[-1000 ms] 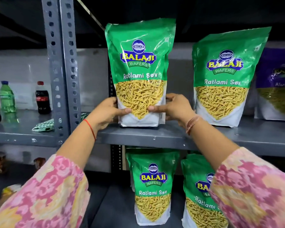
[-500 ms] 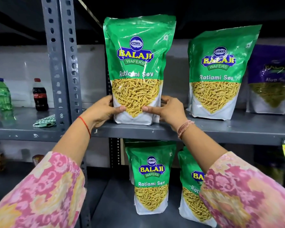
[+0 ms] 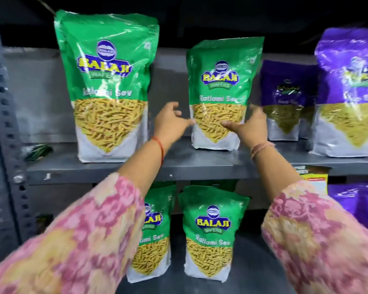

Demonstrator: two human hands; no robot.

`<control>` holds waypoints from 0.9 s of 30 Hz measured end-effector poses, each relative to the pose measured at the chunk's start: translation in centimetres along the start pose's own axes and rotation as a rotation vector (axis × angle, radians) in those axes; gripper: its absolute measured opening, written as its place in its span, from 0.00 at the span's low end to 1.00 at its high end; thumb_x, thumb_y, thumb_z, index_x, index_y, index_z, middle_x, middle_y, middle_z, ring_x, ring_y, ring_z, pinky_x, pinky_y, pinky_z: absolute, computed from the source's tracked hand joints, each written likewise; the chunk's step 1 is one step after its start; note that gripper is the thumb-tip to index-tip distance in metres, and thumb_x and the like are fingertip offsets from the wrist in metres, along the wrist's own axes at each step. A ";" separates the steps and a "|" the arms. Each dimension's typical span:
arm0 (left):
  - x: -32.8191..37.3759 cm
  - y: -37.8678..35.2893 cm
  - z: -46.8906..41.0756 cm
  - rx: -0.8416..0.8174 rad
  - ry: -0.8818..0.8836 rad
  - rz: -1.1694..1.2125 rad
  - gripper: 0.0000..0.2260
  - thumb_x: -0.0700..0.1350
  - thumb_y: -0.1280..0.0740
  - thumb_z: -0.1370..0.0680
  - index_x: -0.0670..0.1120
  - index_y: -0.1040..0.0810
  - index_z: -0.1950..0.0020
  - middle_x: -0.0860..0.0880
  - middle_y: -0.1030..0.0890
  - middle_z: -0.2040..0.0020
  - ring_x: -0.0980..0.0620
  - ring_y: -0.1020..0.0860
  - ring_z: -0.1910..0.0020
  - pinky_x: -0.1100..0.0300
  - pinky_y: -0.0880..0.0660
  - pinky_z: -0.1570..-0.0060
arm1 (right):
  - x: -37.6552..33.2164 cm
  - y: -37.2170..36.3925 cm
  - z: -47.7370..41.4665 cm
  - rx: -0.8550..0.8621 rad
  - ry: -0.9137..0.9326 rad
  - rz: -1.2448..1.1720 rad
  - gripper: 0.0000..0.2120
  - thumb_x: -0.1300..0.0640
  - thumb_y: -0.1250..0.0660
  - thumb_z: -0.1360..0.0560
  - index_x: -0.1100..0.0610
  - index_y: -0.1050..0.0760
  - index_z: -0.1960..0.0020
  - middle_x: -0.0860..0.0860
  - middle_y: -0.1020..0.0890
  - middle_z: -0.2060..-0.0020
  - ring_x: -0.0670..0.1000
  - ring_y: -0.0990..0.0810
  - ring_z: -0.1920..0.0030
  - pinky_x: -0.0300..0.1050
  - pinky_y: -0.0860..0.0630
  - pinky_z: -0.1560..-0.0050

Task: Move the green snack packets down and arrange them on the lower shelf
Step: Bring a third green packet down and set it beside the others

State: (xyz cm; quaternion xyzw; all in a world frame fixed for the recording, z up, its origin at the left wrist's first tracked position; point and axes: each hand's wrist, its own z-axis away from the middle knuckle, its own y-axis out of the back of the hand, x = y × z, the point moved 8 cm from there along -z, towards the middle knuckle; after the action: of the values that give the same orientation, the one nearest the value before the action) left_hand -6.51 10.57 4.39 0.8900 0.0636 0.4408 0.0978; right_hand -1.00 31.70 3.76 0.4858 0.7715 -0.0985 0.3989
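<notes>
Two green Ratlami Sev packets stand upright on the upper shelf (image 3: pixel 200 164): a nearer one on the left (image 3: pixel 108 81) and a smaller-looking one further back (image 3: pixel 221 81). My left hand (image 3: pixel 170 122) is open at that back packet's left edge, fingers spread. At its right edge is my right hand (image 3: pixel 252 126), open, with the thumb lying across the packet's front. On the lower shelf (image 3: pixel 253 272) stand two more green packets, one (image 3: pixel 212 230) in full view and one (image 3: pixel 155 240) partly hidden by my left sleeve.
Purple snack packets (image 3: pixel 348 92) stand to the right on the upper shelf, and more purple packets (image 3: pixel 361 200) on the lower one. A yellow price tag (image 3: pixel 314 181) hangs on the shelf edge. A perforated steel upright (image 3: pixel 0 124) runs down the left. A green cloth (image 3: pixel 38 150) lies by it.
Both hands let go of the left green packet, which stays standing on the upper shelf, and moved right to the second green packet. The view also shifted to the right.
</notes>
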 end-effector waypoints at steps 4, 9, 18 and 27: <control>-3.0 -5.6 -2.9 -0.247 0.340 -0.006 0.06 0.33 0.32 0.29 0.33 0.27 0.56 0.42 0.22 0.73 0.52 0.24 0.60 0.62 0.30 0.73 | 4.4 -2.5 -2.5 -0.332 -0.218 -0.066 0.36 0.54 0.23 0.38 0.67 0.33 0.37 0.59 0.24 0.38 0.54 0.25 0.40 0.47 0.26 0.41; -5.7 -8.9 -3.8 -0.351 0.399 0.078 0.12 0.34 0.45 0.22 0.30 0.31 0.42 0.45 0.20 0.69 0.47 0.27 0.58 0.56 0.28 0.58 | 5.6 -4.4 -2.9 -0.431 -0.284 -0.363 0.25 0.66 0.27 0.35 0.70 0.30 0.40 0.63 0.24 0.39 0.55 0.23 0.45 0.50 0.26 0.43; -3.0 -8.8 -2.0 -0.356 0.236 0.197 0.15 0.31 0.27 0.37 0.46 0.26 0.58 0.47 0.20 0.57 0.44 0.23 0.52 0.54 0.26 0.62 | 5.8 -0.9 -1.9 -0.540 -0.227 -0.512 0.08 0.68 0.32 0.30 0.60 0.25 0.53 0.52 0.20 0.59 0.46 0.19 0.61 0.41 0.20 0.58; -2.1 -9.3 0.8 -0.334 0.183 0.135 0.35 0.38 0.23 0.41 0.40 0.32 0.37 0.40 0.25 0.37 0.41 0.27 0.39 0.42 0.29 0.38 | 6.7 1.7 0.1 -0.591 -0.207 -0.520 0.07 0.65 0.33 0.29 0.54 0.28 0.58 0.50 0.20 0.61 0.47 0.21 0.60 0.43 0.23 0.57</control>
State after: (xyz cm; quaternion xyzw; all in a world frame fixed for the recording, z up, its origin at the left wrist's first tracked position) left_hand -7.39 19.09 0.16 0.8199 -0.0618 0.5297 0.2082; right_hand -0.90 37.01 -0.68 0.1266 0.8194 -0.0186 0.5588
